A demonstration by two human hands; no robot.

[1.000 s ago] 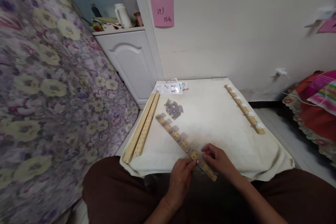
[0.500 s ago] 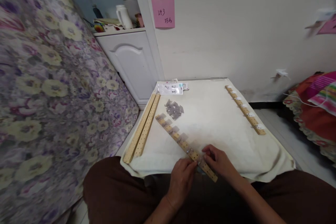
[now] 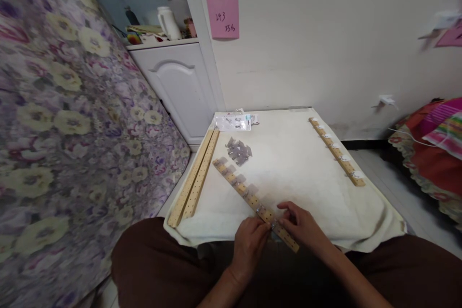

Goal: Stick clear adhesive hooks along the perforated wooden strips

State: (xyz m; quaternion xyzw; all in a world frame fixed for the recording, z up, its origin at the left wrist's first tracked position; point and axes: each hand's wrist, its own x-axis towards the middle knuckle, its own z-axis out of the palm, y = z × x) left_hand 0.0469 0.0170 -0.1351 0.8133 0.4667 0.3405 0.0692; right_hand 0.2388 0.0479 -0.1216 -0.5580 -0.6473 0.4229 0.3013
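A light wooden strip with rows of holes [image 3: 267,214] lies slantwise across the cloth, its near end over the table's front edge. Several small metal clips with clear card-like tabs sit along it. My left hand [image 3: 249,244] is closed around the strip's near part, thumb beside a metal clip [image 3: 273,224]. From the right, my right hand [image 3: 301,225] reaches to that same clip; a fingertip touches or almost touches it, while the forefinger is raised and apart from the thumb. Beyond the strip's far end is a loose pile of the same clips [image 3: 238,152].
Two bare perforated wooden strips [image 3: 197,185] lie along the cloth's left edge. Another strip [image 3: 338,152] with several white-looking pieces lies along the right edge. A clear package [image 3: 233,122] rests at the back left. A white cupboard [image 3: 176,84] and floral curtain [image 3: 72,125] stand left.
My right hand's fingers have come slightly closer to the clip, with the forefinger lifted a little. My left hand keeps its hold on the strip. The view has shifted slightly.
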